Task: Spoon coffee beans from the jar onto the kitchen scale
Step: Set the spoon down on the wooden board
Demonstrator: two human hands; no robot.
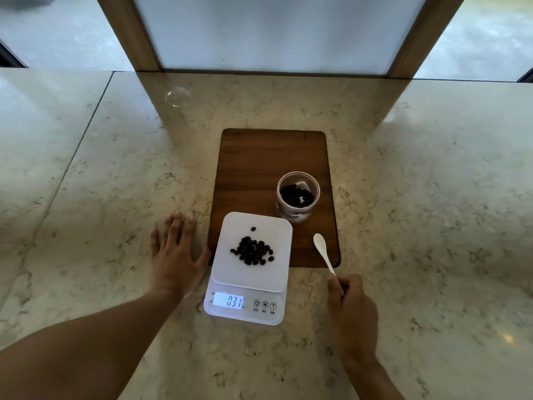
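A white kitchen scale (pixel 230 272) stands at the near edge of a wooden board, its display lit and reading 0.31. A small heap of dark coffee beans (pixel 252 251) lies on its platform, with one bean apart behind it. Behind and to the right, an open clear jar (pixel 298 194) holds more beans. My right hand (pixel 350 310) grips the handle end of a white spoon (pixel 322 249), whose empty bowl hovers over the board right of the scale. My left hand (pixel 174 255) rests flat on the counter, fingers spread, just left of the scale.
The dark wooden board (pixel 268 157) lies on a pale marble counter (pixel 432 197). A clear round lid-like object (pixel 178 96) sits far back left. A wood-framed frosted panel (pixel 277 33) rises at the counter's back edge.
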